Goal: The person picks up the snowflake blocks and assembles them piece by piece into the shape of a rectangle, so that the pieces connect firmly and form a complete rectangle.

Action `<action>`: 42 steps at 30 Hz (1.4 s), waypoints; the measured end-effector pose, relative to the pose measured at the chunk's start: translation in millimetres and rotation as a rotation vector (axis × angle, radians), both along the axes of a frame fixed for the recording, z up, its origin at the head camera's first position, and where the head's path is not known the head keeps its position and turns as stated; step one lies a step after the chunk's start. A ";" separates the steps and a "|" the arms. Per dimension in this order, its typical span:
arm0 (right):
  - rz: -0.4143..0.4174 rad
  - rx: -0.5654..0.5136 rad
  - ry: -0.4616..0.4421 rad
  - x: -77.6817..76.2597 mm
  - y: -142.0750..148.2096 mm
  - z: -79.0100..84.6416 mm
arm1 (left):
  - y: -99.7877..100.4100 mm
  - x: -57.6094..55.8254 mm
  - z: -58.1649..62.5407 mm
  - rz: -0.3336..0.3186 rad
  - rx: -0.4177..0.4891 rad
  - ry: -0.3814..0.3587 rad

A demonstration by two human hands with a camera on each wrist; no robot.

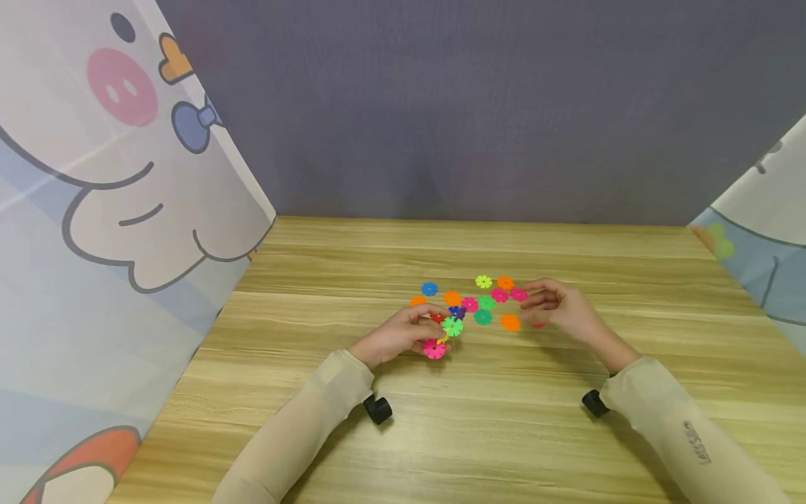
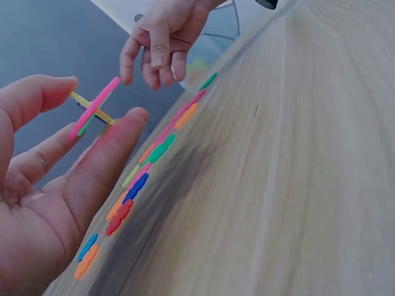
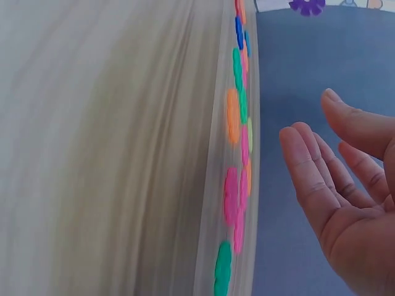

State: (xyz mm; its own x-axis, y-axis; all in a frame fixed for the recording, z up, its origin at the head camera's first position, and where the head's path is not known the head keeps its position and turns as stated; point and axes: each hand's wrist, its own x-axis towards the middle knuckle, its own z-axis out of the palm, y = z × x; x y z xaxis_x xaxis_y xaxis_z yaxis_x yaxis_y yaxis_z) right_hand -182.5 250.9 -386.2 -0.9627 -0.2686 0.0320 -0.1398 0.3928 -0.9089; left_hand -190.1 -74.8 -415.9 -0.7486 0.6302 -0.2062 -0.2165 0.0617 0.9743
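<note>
My left hand [image 1: 398, 337] pinches a small cluster of slotted plastic discs between thumb and fingertips. In it I see a bright green disc [image 1: 452, 326], a pink disc [image 1: 434, 348], a purple disc [image 1: 462, 314] and a yellow disc [image 2: 107, 118] crossing the pink one. How the pieces interlock is partly hidden by the fingers. To the right, my right hand [image 1: 569, 313] hovers over the table with fingers spread a little and thumb apart, holding nothing. Beneath it, a red-pink disc [image 1: 539, 324] is mostly covered. An orange disc [image 1: 511, 323] lies just left of that hand.
Several loose discs lie flat beyond and between the hands, among them a blue disc [image 1: 429, 289], a yellow-green disc [image 1: 483, 281] and a teal disc [image 1: 483, 317]. A grey panel [image 1: 441, 126] rises behind the wooden table [image 1: 485, 420]. Cartoon-printed walls [image 1: 57, 280] flank it.
</note>
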 end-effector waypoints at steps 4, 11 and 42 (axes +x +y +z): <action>-0.006 0.036 0.019 -0.3 10.0 -1.8 | -0.8 0.1 0.9 -0.002 0.000 -0.001; -0.028 0.136 -0.009 0.3 26.6 -2.2 | -1.7 -0.5 0.3 -0.007 0.010 -0.001; -0.055 0.329 -0.164 -4.4 64.8 -10.1 | -3.7 -0.8 -1.3 0.014 0.011 -0.012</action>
State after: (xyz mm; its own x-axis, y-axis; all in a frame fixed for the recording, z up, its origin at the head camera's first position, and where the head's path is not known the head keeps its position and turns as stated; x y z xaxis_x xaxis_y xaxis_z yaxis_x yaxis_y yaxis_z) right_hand -186.9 315.6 -396.2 -0.9611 -0.1869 -0.2036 0.0267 0.6703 -0.7416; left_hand -190.8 -78.5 -417.2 -0.7548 0.6221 -0.2081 -0.2286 0.0479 0.9723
